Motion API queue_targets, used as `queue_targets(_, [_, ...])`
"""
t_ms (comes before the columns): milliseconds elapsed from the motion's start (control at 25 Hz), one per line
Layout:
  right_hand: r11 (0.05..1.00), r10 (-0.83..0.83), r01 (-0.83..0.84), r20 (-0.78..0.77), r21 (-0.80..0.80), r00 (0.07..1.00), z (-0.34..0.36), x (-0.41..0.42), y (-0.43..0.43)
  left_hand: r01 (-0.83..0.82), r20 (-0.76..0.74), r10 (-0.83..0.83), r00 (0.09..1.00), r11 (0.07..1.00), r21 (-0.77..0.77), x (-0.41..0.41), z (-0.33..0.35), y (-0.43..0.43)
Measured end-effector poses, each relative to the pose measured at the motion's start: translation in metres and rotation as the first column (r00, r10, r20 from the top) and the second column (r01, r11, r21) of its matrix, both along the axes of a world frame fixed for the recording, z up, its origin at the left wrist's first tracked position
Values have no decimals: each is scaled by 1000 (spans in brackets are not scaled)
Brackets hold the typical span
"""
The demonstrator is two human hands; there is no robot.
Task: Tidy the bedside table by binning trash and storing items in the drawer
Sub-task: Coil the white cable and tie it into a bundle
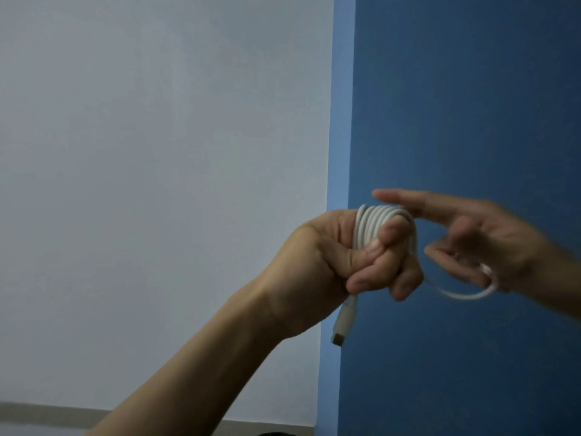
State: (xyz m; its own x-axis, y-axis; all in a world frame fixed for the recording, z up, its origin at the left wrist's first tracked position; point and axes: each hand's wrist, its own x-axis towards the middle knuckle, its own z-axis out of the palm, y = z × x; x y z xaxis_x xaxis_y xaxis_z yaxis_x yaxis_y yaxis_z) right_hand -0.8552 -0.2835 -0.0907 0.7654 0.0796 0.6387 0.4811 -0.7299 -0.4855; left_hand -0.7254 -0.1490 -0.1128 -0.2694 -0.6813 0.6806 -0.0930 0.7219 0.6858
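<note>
A white charging cable (pixel 374 223) is wound in several loops around the fingers of my left hand (pixel 327 259), which is closed into a fist on it. One plug end (pixel 342 324) hangs down below that fist. My right hand (pixel 490 237) is just to the right, fingers partly spread, with the loose end of the cable (pixel 462 294) curving under its fingers and held there. Both hands are raised in front of the wall. The bedside table, drawer and bin are out of view.
A pale grey wall (pixel 157 184) fills the left side and a blue wall (pixel 471 89) the right, meeting at a vertical corner. A grey skirting strip (pixel 47 412) runs along the bottom left. A dark object edge shows at the bottom middle.
</note>
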Motion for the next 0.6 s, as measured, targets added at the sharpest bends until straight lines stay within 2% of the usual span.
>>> queue_targets(200, [998, -1, 2, 16, -65, 1000, -10, 10, 6, 97, -12, -97, 995, 993, 63, -2, -4, 0])
queue_targets(320, [988, -70, 84, 109, -129, 992, -16, 10, 12, 98, -34, -95, 995, 990, 101, -1, -6, -1])
queue_targets(480, [964, -91, 163, 316, -211, 945, -22, 11, 19, 40, -73, -23, 997, 970, 241, 2, 5, 2])
queue_targets(600, [972, -59, 132, 348, -192, 936, -26, 14, 20, -70, -114, 115, 987, 938, 341, -6, 13, 5])
